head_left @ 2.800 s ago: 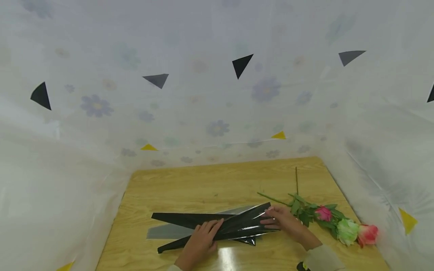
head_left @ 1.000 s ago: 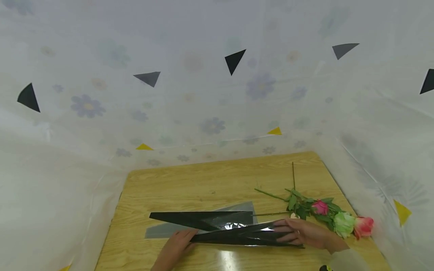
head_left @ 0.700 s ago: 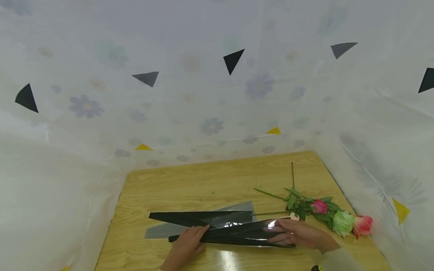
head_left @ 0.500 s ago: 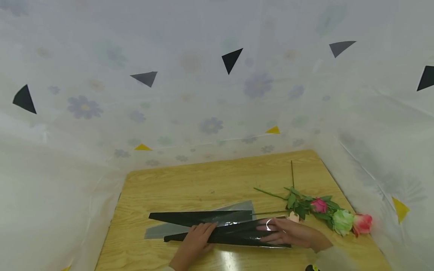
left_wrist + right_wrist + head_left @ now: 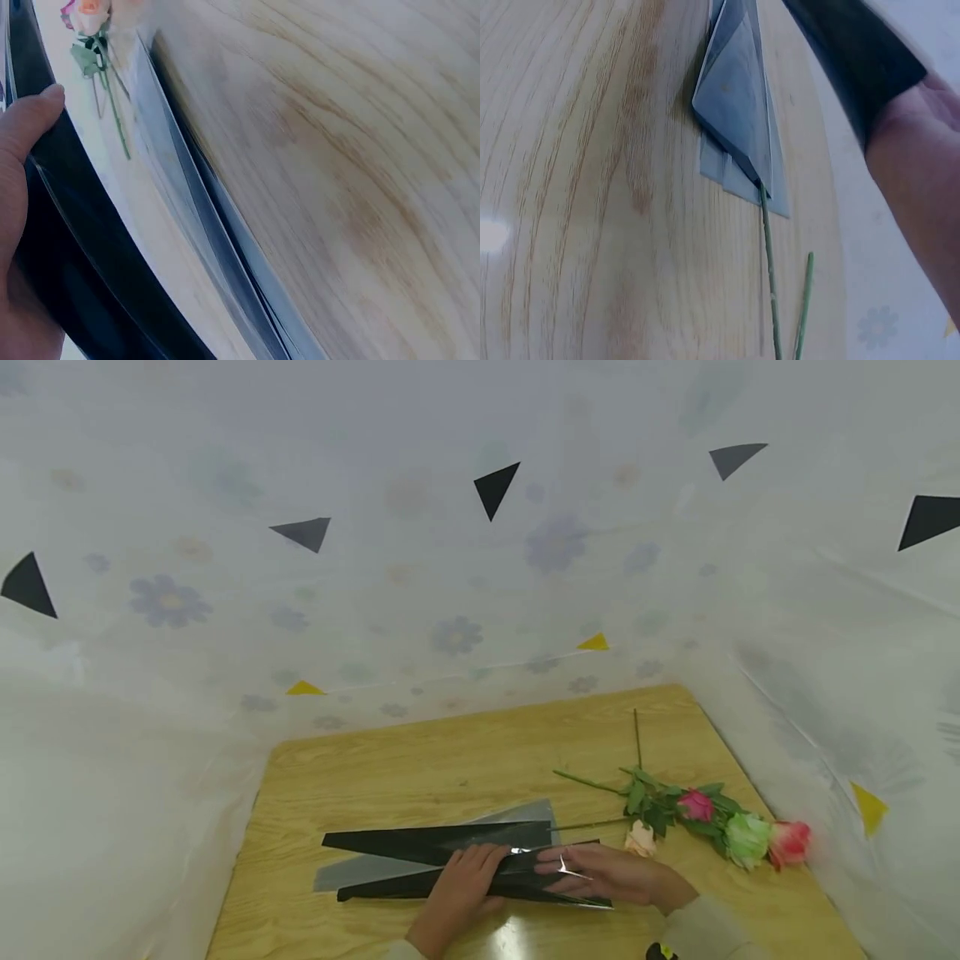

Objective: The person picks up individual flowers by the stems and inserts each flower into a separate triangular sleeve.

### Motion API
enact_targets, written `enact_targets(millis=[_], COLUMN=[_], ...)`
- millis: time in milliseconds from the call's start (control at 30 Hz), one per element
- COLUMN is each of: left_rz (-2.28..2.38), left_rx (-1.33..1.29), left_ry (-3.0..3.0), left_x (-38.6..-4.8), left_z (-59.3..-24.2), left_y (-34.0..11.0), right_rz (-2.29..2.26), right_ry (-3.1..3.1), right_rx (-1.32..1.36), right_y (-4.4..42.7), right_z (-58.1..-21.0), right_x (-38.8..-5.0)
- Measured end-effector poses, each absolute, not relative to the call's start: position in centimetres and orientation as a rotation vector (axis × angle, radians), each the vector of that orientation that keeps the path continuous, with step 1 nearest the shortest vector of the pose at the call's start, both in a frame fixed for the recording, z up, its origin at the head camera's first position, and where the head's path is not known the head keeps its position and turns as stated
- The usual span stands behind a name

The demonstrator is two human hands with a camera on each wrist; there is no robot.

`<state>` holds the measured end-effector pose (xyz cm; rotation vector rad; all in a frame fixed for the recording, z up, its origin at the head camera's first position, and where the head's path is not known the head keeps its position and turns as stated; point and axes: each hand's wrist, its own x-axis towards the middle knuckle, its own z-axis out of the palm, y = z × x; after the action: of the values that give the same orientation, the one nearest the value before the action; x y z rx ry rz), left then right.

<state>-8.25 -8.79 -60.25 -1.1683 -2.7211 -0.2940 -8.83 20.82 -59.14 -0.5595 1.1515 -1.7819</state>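
The left hand (image 5: 459, 887) lies across the middle of a long folded black sheet (image 5: 405, 888) and grips it. In the left wrist view, the thumb of that hand (image 5: 19, 161) overlaps the dark sheet (image 5: 97, 232). Toward the sheet's right end is the right hand (image 5: 615, 875), its fingers extended and partly covered by glossy film. The right wrist view has dark sheet over the fingers of this hand (image 5: 919, 161), hiding their tips. Behind, a second black sheet (image 5: 397, 839) rests on grey sheets (image 5: 337, 874).
Artificial flowers lie at the right: a pink rose (image 5: 696, 805), a green bloom (image 5: 747, 840), a red-pink bloom (image 5: 790, 843) and a peach one (image 5: 642, 838). One stem (image 5: 588, 825) reaches the back sheet. Pale patterned sheeting (image 5: 420, 568) surrounds the wooden table (image 5: 360, 772).
The front black sheet has shifted left with the right hand, while the left hand has moved right along it. More of the peach flower shows. The head view has shifted slightly.
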Motion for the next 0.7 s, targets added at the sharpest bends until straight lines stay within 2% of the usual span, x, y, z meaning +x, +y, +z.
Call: enact_targets(millis=[233, 467, 700], left_rz=[-0.298, -0.322, -0.33], left_rx=[-1.125, -1.088, -1.042], left_ry=[-2.726, -2.799, -2.795], left_x=[-8.5, -9.0, -8.9], left_z=[-60.2, -60.2, -60.2], left_y=[-8.7, -9.4, -10.2], right_rz=[-1.832, -1.831, -1.719], right_ry=[1.146, 1.33, 2.212], right_rx=[-0.569, -0.528, 0.019], right_y=[21.7, 25.5, 28.8], right_z=[-58.6, -57.7, -56.7], right_x=[-8.6, -8.8, -9.7])
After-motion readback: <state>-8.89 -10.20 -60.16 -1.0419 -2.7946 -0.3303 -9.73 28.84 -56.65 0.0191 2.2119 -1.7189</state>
